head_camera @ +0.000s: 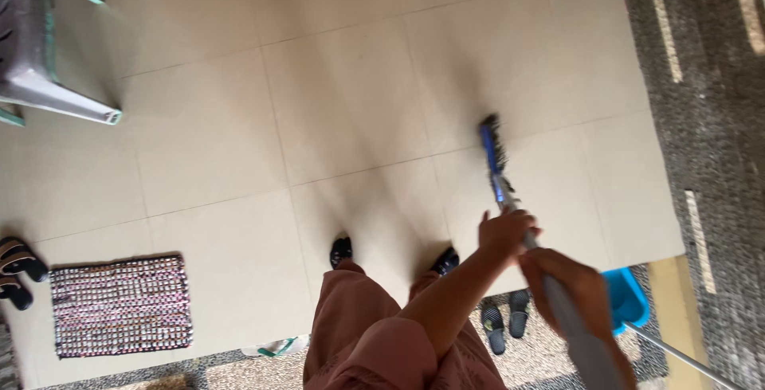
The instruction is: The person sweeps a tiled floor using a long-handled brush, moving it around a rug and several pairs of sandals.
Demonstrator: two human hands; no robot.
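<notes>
Head view, looking down at tiled floor (343, 103). I see both hands on the mop handle (558, 294). Left hand (504, 232) is closed around the handle further down; right hand (575, 286) is closed around it higher up, nearer the camera. The handle runs from lower right up to the blue mop head (492, 145), which rests on the tiles ahead of the feet. Feet in dark slippers (341, 250) stand on the tiles. Blue bucket (625, 298) sits just right of the right hand. Spare sandals (506, 322) lie below the arms. Woven mat (121, 304) at lower left; chair (36, 55) at upper left.
</notes>
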